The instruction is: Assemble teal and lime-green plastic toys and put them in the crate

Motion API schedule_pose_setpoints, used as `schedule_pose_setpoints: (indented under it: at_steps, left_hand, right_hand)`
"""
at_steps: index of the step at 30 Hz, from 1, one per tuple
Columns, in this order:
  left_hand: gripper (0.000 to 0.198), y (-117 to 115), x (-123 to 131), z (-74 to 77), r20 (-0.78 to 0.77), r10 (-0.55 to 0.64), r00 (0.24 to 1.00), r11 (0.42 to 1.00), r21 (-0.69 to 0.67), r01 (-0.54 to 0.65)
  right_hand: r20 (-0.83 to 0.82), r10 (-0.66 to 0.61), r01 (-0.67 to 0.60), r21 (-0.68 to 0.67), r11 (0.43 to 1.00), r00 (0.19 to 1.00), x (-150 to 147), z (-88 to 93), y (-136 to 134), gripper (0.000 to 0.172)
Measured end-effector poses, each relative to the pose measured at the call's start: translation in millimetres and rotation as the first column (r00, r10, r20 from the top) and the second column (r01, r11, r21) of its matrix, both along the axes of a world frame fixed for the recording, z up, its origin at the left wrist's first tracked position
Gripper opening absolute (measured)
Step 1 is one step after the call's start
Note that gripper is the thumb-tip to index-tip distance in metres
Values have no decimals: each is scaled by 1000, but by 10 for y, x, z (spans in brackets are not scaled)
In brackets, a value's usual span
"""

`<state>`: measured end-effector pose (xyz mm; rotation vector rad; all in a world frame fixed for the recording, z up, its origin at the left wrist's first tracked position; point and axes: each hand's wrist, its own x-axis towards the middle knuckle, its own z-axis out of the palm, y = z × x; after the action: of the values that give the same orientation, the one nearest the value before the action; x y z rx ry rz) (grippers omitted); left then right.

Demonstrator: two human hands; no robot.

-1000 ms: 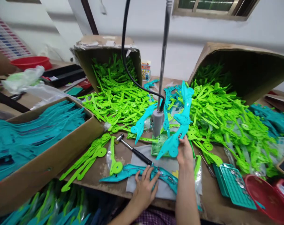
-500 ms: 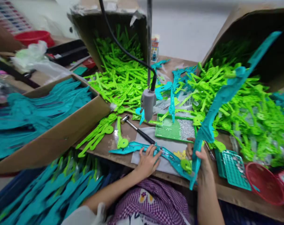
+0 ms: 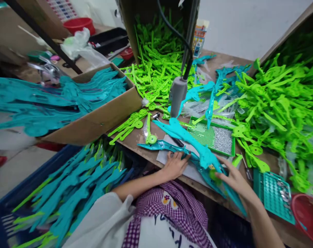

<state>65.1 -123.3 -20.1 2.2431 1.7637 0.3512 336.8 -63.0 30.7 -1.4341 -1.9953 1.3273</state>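
Observation:
A long teal plastic shell [image 3: 156, 144] lies along the bench's front edge, with wires inside it. My left hand [image 3: 175, 166] holds it near its middle, fingers curled over the near side. In my right hand [image 3: 235, 179] is a second teal shell [image 3: 190, 135], gripped near its right end between thumb and fingers. This upper shell slants over the right part of the lower one and hides some of it. Whether the two touch, I cannot tell. A green round piece [image 3: 215, 176] shows partly between them. The hammer [image 3: 177, 141] is partly covered by the upper shell.
A grey screwdriver [image 3: 178, 94] hangs above the bench. Behind it stands a green tray [image 3: 225, 140] of small metal parts. Green plastic arms [image 3: 272, 100] are heaped around. A cardboard box [image 3: 102, 115] of teal shells is left; a teal basket [image 3: 277, 198] and red bowl [image 3: 306, 215] are right.
My right hand has lowered its teal shell from nearly upright to lying slanted over the lower shell. My left hand stays on the lower shell. The view has shifted left.

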Motion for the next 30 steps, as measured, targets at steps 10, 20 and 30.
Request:
schedule_pose_setpoints:
  at_steps: [10, 20, 30]
  left_hand:
    - [35, -27, 2, -39, 0, 28, 1000, 1000, -8, -28]
    - [46, -86, 58, -78, 3, 100, 995, 995, -26, -100]
    - [46, -133, 71, -62, 5, 159, 987, 985, -61, -159]
  right_hand:
    - [233, 323, -339, 31, 940, 917, -583, 70, 484, 67]
    - [616, 304, -501, 175, 847, 727, -760, 212, 535, 66]
    - [665, 373, -563, 87, 822, 647, -845, 281, 603, 66]
